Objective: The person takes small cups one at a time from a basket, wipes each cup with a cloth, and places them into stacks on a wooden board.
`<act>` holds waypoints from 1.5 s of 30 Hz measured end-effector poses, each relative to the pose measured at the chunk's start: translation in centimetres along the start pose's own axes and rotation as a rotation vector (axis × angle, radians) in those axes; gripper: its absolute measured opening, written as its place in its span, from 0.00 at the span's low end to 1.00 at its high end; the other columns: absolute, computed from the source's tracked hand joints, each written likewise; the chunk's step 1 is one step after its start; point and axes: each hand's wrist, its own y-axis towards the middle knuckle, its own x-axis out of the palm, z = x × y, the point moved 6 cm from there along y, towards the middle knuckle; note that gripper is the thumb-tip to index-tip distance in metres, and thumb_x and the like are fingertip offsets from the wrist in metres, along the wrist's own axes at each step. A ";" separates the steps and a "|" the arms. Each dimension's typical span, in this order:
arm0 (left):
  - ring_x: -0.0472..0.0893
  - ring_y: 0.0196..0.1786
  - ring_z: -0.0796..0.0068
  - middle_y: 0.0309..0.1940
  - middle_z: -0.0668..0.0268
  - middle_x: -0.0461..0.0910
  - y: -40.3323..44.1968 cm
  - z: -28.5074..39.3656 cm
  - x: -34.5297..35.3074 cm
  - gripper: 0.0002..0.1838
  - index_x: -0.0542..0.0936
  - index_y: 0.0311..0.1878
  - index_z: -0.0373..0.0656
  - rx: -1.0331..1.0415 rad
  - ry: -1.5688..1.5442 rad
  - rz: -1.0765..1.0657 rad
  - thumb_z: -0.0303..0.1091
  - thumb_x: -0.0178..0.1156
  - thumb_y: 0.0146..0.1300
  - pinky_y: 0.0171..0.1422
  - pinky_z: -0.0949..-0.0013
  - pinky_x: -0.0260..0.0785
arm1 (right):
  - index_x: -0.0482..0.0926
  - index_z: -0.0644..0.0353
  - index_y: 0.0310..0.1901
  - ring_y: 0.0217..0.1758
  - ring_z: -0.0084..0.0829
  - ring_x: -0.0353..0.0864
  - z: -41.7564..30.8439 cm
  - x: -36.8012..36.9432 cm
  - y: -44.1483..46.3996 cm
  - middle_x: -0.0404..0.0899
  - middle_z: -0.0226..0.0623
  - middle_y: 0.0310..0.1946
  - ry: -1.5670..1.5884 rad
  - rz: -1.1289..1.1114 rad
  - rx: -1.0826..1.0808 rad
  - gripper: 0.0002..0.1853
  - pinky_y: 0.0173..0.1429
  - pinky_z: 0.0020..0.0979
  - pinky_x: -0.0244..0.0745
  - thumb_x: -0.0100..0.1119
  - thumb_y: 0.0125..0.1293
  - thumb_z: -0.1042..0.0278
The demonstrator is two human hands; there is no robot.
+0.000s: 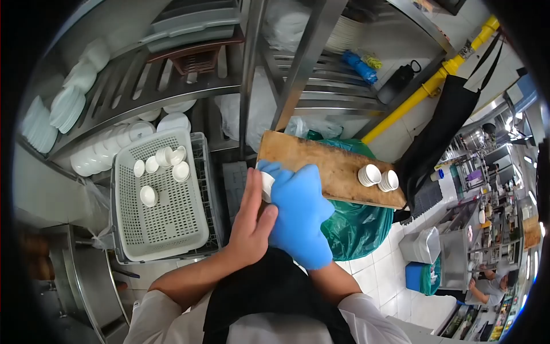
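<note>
A small white cup (267, 186) is between my two hands in front of my body. My left hand (250, 223) grips it from the left, with its fingers stretched along the side and the thumb across from them. A blue cloth (301, 209) covers my right hand and presses against the cup from the right. The fingers of that hand are hidden beneath the cloth. Past the cloth lies a wooden board (309, 160), bearing a short stack of white cups (369, 175) and a second stack (388, 180) at its right end.
Left of me, a pale perforated basket (166, 229) holds several loose white cups (149, 196). Steel shelves (166, 94) with stacked dishes stand ahead. Under the board is a green plastic bag (358, 229). A black apron (441, 126) hangs at right, and another person (487, 289) is farther off.
</note>
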 end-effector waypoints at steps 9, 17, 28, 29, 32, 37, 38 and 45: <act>0.83 0.48 0.73 0.47 0.62 0.81 1.2 -2.5 -0.5 0.26 0.71 0.67 0.37 -0.539 -0.681 -0.076 0.48 0.48 0.78 0.54 0.67 0.79 | 0.70 0.63 0.38 0.35 0.42 0.69 -0.8 -0.5 -1.2 0.67 0.45 0.33 -0.146 0.027 -0.225 0.10 0.38 0.39 0.64 0.57 0.54 0.77; 0.87 0.35 0.64 0.35 0.55 0.85 -1.0 -7.9 1.1 0.38 0.78 0.52 0.35 -0.912 -0.564 -0.224 0.67 0.43 0.72 0.44 0.66 0.80 | 0.73 0.65 0.43 0.34 0.43 0.77 1.6 -1.6 -3.0 0.71 0.43 0.33 -0.102 -0.020 0.106 0.14 0.40 0.38 0.75 0.60 0.54 0.73; 0.85 0.39 0.71 0.41 0.60 0.84 -3.8 -8.9 -1.8 0.19 0.76 0.57 0.37 -0.824 -0.422 -0.156 0.44 0.50 0.77 0.44 0.70 0.78 | 0.74 0.61 0.44 0.39 0.22 0.76 19.6 -3.8 -9.5 0.76 0.27 0.38 0.702 0.578 0.822 0.14 0.41 0.28 0.73 0.65 0.58 0.71; 0.85 0.39 0.71 0.41 0.60 0.84 -3.9 -9.0 -1.8 0.19 0.76 0.57 0.37 -0.820 -0.416 -0.153 0.44 0.49 0.77 0.44 0.70 0.78 | 0.74 0.61 0.44 0.39 0.22 0.76 21.1 -4.1 -9.4 0.76 0.27 0.38 0.525 0.573 0.791 0.14 0.42 0.28 0.73 0.64 0.58 0.70; 0.85 0.40 0.72 0.42 0.60 0.84 -4.3 -9.3 -1.6 0.20 0.77 0.56 0.37 -0.808 -0.385 -0.155 0.45 0.49 0.77 0.45 0.71 0.78 | 0.74 0.61 0.44 0.40 0.23 0.76 25.1 -3.6 -9.0 0.76 0.28 0.39 0.250 0.550 0.784 0.14 0.43 0.29 0.73 0.64 0.59 0.67; 0.84 0.41 0.74 0.43 0.61 0.83 -5.0 -9.1 -1.1 0.22 0.78 0.56 0.36 -0.776 -0.341 -0.168 0.46 0.50 0.77 0.47 0.72 0.77 | 0.74 0.62 0.45 0.41 0.23 0.76 28.1 -1.7 -9.1 0.76 0.29 0.40 0.119 0.497 0.833 0.15 0.45 0.29 0.73 0.62 0.61 0.64; 0.84 0.41 0.74 0.43 0.61 0.83 -5.0 -9.0 -1.2 0.21 0.78 0.56 0.36 -0.772 -0.330 -0.155 0.46 0.49 0.77 0.47 0.72 0.77 | 0.75 0.63 0.46 0.41 0.24 0.76 28.5 -1.7 -9.3 0.77 0.29 0.40 0.115 0.500 0.835 0.15 0.46 0.29 0.73 0.62 0.61 0.63; 0.82 0.41 0.77 0.44 0.64 0.83 -6.0 -11.4 -6.8 0.17 0.78 0.57 0.38 -0.657 -0.163 0.052 0.40 0.59 0.72 0.47 0.74 0.74 | 0.75 0.64 0.47 0.43 0.25 0.76 30.1 -5.3 -12.0 0.77 0.31 0.41 0.260 0.641 0.804 0.18 0.49 0.29 0.72 0.60 0.64 0.58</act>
